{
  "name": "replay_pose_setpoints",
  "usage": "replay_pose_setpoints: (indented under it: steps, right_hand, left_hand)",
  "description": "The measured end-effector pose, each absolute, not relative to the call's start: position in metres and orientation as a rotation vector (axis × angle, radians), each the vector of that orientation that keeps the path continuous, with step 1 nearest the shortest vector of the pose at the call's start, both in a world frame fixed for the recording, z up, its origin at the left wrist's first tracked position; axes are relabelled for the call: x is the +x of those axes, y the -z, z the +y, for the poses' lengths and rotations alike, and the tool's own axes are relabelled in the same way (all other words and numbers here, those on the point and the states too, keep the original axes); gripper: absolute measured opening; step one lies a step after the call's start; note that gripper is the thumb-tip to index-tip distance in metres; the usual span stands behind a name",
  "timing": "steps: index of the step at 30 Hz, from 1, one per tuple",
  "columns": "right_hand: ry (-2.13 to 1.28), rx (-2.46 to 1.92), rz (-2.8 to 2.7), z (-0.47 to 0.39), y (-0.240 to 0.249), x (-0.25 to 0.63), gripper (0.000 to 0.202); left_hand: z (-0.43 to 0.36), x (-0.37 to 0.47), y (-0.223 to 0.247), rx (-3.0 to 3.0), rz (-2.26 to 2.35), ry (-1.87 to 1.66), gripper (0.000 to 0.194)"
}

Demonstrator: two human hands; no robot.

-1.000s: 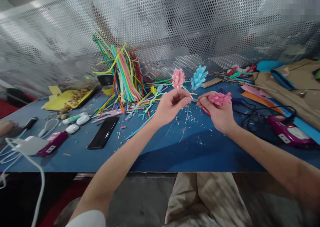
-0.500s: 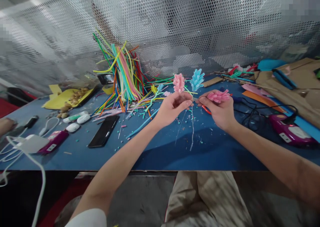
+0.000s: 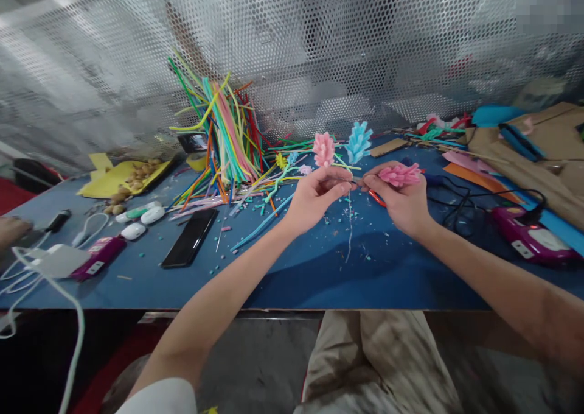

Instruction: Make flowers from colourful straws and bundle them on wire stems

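My left hand is closed in a pinch on the thin stems below a light pink pipe-cleaner flower and a blue pipe-cleaner flower, both upright. A thin pale stem dangles beneath the fingertips. Close beside it, my right hand pinches the stem of a darker pink pipe-cleaner flower, whose head tilts right over the knuckles. The fingertips of both hands almost meet; where each stem runs between them is hidden. Behind the right fingers lies a red-handled tool, partly covered.
A bundle of coloured pipe cleaners stands back left. A black phone, white cables and another person's hand are leftward. At right are a purple device, black cord and cardboard. Perforated metal borders the back.
The two upright flowers have shifted slightly left and up. The dangling stem has moved a little, with its end higher. Both hands keep their pinch in nearly the same place.
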State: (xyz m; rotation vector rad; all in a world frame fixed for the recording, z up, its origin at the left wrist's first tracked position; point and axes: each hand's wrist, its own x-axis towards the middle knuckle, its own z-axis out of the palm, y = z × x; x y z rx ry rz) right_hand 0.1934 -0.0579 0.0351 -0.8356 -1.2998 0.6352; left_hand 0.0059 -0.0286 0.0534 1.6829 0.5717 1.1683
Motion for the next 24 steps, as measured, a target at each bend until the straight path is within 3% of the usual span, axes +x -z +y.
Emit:
replay_pose_setpoints:
  steps: [5,11,24]
  right_hand:
    - [-0.613,-0.869,-1.340,-0.056,-0.034,0.198,0.013]
    - [-0.575,-0.902,-1.400,-0.058,-0.037,0.201,0.013]
    - [-1.000,-0.718,-1.353,-0.041,-0.027,0.215,0.015]
  left_hand:
    - [-0.027,0.009,-0.049,1.590,0.584,-1.217,0.027]
    - [-0.024,0.008,-0.048,1.387,0.599,-1.179,0.047]
    - [-0.020,0.005,-0.046,1.341,0.571,-1.087,0.038]
